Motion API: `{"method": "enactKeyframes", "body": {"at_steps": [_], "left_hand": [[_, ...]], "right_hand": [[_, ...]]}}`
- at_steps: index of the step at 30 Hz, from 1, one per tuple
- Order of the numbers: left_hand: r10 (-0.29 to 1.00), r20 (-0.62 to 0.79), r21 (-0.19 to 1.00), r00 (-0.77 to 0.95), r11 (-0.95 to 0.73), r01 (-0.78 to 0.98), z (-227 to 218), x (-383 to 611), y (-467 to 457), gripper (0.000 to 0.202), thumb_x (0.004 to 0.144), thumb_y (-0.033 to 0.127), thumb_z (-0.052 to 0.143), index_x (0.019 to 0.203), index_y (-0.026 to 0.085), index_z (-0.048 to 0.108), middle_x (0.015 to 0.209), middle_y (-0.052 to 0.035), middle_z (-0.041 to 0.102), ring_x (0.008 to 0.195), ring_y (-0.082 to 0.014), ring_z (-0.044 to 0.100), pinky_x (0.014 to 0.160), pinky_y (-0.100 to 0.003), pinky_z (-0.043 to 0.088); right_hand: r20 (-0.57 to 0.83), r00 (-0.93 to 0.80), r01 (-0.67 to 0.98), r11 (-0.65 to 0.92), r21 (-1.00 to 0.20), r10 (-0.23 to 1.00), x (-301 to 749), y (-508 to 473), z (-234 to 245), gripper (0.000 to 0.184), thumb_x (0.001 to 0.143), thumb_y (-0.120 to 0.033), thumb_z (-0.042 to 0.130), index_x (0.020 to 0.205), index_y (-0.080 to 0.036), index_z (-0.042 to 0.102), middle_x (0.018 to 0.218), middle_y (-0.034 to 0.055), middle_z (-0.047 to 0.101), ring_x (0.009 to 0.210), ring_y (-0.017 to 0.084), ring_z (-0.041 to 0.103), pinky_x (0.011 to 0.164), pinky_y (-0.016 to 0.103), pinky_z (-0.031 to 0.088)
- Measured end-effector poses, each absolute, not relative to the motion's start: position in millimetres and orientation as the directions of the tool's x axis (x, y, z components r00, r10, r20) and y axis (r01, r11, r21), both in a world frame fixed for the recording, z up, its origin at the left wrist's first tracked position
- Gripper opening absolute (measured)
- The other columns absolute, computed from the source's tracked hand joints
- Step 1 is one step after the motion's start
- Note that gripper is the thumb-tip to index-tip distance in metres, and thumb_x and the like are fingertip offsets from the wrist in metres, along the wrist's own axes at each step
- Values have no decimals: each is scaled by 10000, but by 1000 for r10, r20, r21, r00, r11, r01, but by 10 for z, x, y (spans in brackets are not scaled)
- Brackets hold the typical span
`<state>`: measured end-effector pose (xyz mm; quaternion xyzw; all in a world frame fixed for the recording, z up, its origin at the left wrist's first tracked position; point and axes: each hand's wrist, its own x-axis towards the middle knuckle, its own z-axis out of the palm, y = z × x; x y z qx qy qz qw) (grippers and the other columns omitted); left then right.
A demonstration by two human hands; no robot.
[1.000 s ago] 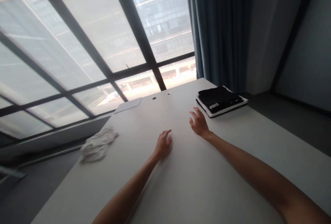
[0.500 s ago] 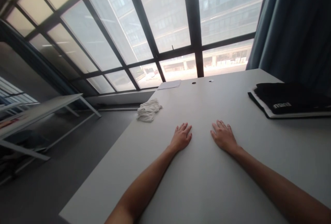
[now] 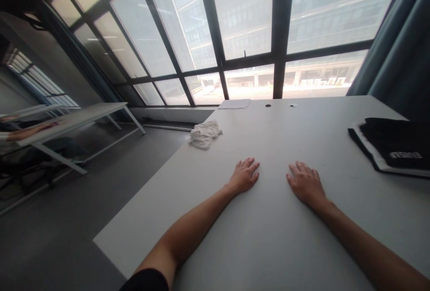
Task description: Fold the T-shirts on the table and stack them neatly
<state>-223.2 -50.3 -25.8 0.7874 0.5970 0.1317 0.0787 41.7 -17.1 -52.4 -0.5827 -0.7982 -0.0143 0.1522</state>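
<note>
Palm down on the white table (image 3: 268,219), my left hand (image 3: 245,175) lies flat with its fingers a little apart. My right hand (image 3: 305,182) rests the same way to its right, a gap of bare tabletop between the two. Neither hand holds anything. Beyond my left hand, by the table's left edge, is a crumpled white cloth (image 3: 205,134). To the right of my right hand lies a folded black cloth item (image 3: 396,145) with white lettering and a white layer showing beneath; its right end is cut off by the frame.
A flat white sheet (image 3: 234,104) lies at the table's far left corner, near two small round holes in the top. Tall windows (image 3: 245,18) and a blue curtain (image 3: 386,49) stand behind. Another table (image 3: 80,118) is at left, with a person's arm (image 3: 28,132) on it.
The view has turned, so the table, cloth and windows sit differently in the frame. Both my hands stay flat on the tabletop. A person's arm at the left table has come into view.
</note>
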Motion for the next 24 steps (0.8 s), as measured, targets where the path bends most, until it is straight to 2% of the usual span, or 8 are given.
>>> {"method": "enactKeyframes", "body": {"at_steps": [2,5,8,10,12,15,18,24], "left_hand": [[960,139,313,244,-276,909,-276,-2248,-480,484,975,384,483,1434,238,528,1569,-111,420,1471,-275,334,1214,-530,211],[949,218,380,229,-299,876,-260,-2369,-373,438,973,332,482,1382,208,578,1476,-97,536,1368,-229,479,1188,-420,312],[946,299,346,122,-227,911,-169,-2670,-181,417,958,292,503,1355,207,597,1423,-75,585,1298,-193,537,1151,-322,361],[939,339,311,-51,-61,948,-100,-2959,-43,420,945,256,505,1348,180,599,1444,-108,562,1346,-220,489,1178,-357,315],[918,358,303,-171,59,951,-59,-3275,67,477,941,240,495,1401,126,542,1525,-178,458,1444,-297,357,1206,-479,231],[873,287,240,-394,332,912,-76,-3686,154,569,939,314,517,1482,157,450,1608,-178,330,1501,-353,220,1187,-583,184],[833,233,210,-501,460,863,-152,-3916,182,560,953,358,477,1479,167,454,1561,-184,408,1454,-351,322,1157,-566,259],[817,275,199,-507,467,861,-232,-3992,197,564,935,376,485,1450,146,493,1453,-194,496,1339,-331,457,1124,-451,330]], "right_hand": [[256,-278,936,321,-147,926,419,-173,-515,498,974,-384,374,1371,-160,574,1507,181,488,1409,322,403,1131,527,276],[247,-274,938,314,-144,930,419,-179,-493,507,977,-390,364,1382,-160,566,1512,175,485,1410,320,403,1129,524,283],[242,-273,939,313,-146,931,422,-177,-486,514,978,-392,361,1385,-154,564,1518,175,480,1414,318,399,1133,525,282],[241,-274,937,314,-150,931,426,-169,-495,512,977,-390,366,1384,-153,566,1518,175,480,1413,317,401,1132,525,285],[247,-272,936,315,-156,930,429,-160,-513,508,975,-387,373,1383,-155,568,1515,175,483,1408,316,407,1127,523,292],[262,-268,935,315,-160,927,433,-150,-544,495,974,-383,386,1374,-161,575,1511,178,488,1403,315,412,1121,523,295],[276,-272,933,323,-159,922,432,-146,-560,479,975,-374,396,1360,-159,583,1494,178,504,1392,318,421,1114,520,295],[284,-272,929,328,-173,920,428,-146,-529,466,972,-364,430,1358,-150,581,1473,187,518,1378,320,430,1110,506,289]]}}
